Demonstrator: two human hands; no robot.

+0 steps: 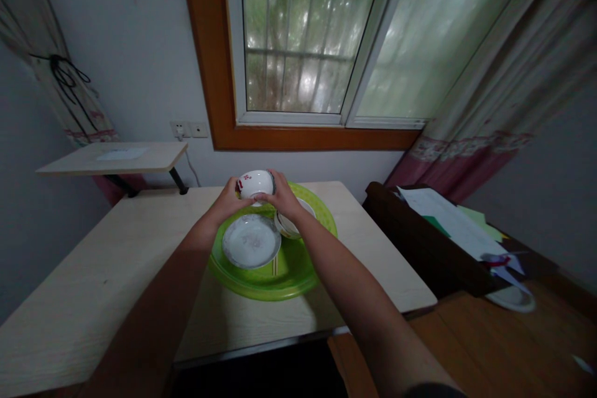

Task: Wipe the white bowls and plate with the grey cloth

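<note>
Between my two hands is a small white bowl (pixel 256 184) with red and dark patterns, tilted, over the far part of a round green tray (pixel 280 291). My left hand (pixel 227 200) grips its left side and my right hand (pixel 282 194) its right side, with the thumbs on the near edge. Below them on the tray lies a white plate (pixel 251 241) with a faint pattern. Another white bowl (pixel 288 227) sits right of the plate, partly hidden by my right wrist. A pair of chopsticks (pixel 275 266) shows beside the plate, its far part hidden.
The tray rests on a pale wooden table (pixel 116 286). A raised shelf (pixel 116 158) with black legs stands at the back left. A window (pixel 308 31) is behind the table. Right of the table, papers (pixel 443 224) lie on a dark brown piece of furniture (pixel 410 242).
</note>
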